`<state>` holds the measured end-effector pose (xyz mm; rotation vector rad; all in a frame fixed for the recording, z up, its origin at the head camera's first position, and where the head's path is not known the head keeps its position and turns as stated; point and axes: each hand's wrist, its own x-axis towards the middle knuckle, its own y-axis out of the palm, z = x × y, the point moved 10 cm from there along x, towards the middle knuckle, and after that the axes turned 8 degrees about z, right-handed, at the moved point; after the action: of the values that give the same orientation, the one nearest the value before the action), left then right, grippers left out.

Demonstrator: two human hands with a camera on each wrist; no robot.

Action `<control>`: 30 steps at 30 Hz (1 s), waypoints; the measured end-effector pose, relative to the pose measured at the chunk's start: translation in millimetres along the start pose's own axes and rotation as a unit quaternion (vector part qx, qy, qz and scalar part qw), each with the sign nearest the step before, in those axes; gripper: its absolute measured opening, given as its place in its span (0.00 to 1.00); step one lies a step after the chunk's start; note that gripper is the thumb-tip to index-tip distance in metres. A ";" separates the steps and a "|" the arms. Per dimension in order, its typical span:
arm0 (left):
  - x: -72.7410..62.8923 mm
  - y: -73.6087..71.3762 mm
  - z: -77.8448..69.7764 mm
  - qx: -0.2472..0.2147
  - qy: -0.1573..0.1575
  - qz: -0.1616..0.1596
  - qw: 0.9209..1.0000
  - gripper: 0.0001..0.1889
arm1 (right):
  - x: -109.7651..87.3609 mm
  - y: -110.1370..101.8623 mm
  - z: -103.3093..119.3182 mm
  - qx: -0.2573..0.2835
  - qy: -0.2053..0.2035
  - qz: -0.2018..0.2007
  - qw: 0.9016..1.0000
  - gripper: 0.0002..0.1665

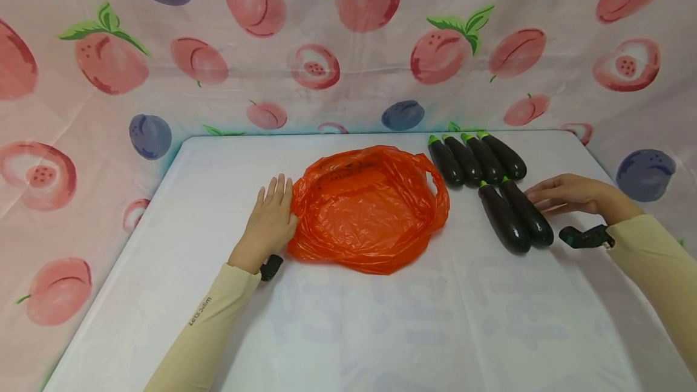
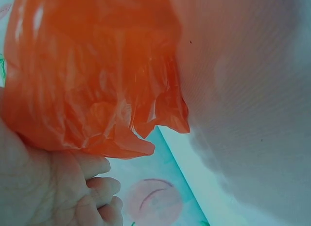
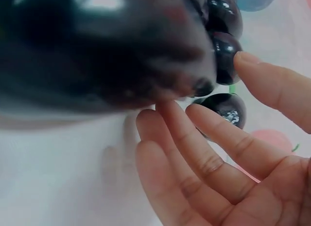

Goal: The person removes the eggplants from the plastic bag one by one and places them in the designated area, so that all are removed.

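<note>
An orange plastic bag (image 1: 359,216) lies spread on the table with its mouth facing up. At its left side rests my left hand (image 1: 270,213), fingers straight, touching the plastic; the left wrist view shows the bag (image 2: 97,80) beside that palm (image 2: 43,187). Two dark eggplants stand side by side at the right, the left one (image 1: 503,219) and the right one (image 1: 527,213). My right hand (image 1: 569,194) is beside the right one, fingers loosely spread. In the right wrist view, fingertips (image 3: 167,109) come up to a large eggplant (image 3: 107,56), and I cannot tell whether they touch.
Behind the front pair, a row of several more eggplants (image 1: 472,159) lies near the table's back edge, green stems pointing away. The white-covered table (image 1: 381,331) backs onto a fruit-printed cloth (image 1: 348,95). Both wrists carry small black cameras.
</note>
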<state>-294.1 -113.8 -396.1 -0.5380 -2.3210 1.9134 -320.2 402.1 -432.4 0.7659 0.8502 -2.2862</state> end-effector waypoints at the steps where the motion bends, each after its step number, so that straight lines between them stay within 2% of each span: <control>1: -0.1 -0.3 -0.2 -0.001 0.000 0.000 1.000 0.35 | -0.9 -1.0 0.9 0.001 0.000 -0.001 1.000 0.36; 6: 0.2 -0.5 0.1 0.000 0.000 0.000 1.000 0.35 | -7.4 -6.5 8.5 -0.016 0.000 -0.013 1.000 0.35; 15: 0.9 1.2 1.0 -0.004 -0.002 0.004 1.000 0.35 | -24.1 -9.1 44.1 -0.049 -0.060 -0.014 0.997 0.30; 23: 0.7 0.0 -0.6 -0.004 0.000 0.003 1.000 0.35 | -39.4 1.9 88.8 -0.105 -0.112 -0.034 0.988 0.29; 30: 1.1 -1.6 -2.1 0.001 0.000 0.007 1.000 0.35 | -45.4 22.3 133.8 -0.120 -0.153 -0.040 0.980 0.29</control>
<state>-294.8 -111.8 -394.3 -0.5548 -2.3223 1.9216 -315.9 307.0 -325.6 0.2678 0.9995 -2.2381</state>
